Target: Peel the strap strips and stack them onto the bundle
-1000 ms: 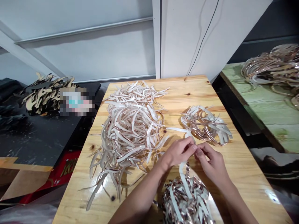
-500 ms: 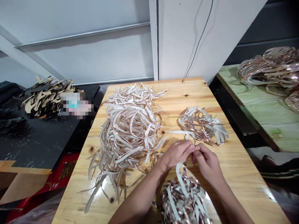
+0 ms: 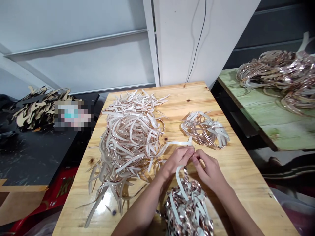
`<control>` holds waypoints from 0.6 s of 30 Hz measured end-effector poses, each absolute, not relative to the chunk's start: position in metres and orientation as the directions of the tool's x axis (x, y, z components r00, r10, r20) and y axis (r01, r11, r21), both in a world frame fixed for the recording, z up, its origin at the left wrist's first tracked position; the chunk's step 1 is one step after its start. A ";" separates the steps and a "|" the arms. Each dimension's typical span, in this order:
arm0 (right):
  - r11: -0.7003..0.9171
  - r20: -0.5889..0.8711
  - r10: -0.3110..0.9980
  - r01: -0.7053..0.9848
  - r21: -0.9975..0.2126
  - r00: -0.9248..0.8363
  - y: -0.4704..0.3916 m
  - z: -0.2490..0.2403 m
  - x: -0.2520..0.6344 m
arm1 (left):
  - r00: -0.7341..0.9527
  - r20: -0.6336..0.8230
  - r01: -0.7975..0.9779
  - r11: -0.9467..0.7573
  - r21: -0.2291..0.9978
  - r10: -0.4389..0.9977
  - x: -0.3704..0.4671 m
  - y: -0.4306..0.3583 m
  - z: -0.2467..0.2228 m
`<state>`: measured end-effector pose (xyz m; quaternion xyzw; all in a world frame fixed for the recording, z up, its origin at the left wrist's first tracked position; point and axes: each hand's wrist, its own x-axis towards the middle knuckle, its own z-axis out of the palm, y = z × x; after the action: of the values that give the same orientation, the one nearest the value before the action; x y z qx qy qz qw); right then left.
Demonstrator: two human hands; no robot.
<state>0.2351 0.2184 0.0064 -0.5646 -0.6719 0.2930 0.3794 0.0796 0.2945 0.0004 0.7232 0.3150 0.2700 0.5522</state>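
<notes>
A pale strip (image 3: pixel 179 143) with a metallic side is pinched in my left hand (image 3: pixel 180 157), its free end reaching left toward the big pile. My right hand (image 3: pixel 205 165) meets the left at the fingertips, closed on the same strip. Below both hands, a bundle of white and rose-gold strips (image 3: pixel 188 209) lies at the table's near edge, one strip curving up between my forearms. A large tangled pile of strips (image 3: pixel 133 134) covers the left half of the wooden table (image 3: pixel 246 183). Beyond my right hand sits a smaller coil of strips (image 3: pixel 205 129).
On the right, a green-topped table (image 3: pixel 275 121) bears more metallic strips (image 3: pixel 283 72). A black table (image 3: pixel 46 154) at left holds tan and black scraps (image 3: pixel 36 111). A white wall panel (image 3: pixel 187 42) with a hanging cable stands behind.
The view has shifted slightly, so most things appear further left. The free end of the pinched strip now extends further left from my fingers. Both hands stay together.
</notes>
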 end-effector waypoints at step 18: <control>0.297 0.288 0.953 0.503 -0.811 -0.099 0.216 0.014 0.228 | 0.639 -0.040 0.311 -0.210 0.927 0.768 0.077 0.294 0.012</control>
<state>0.2277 0.2156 0.0136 -0.5274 -0.6900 0.2706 0.4153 0.0769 0.2944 0.0120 0.7455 0.3617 0.2225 0.5138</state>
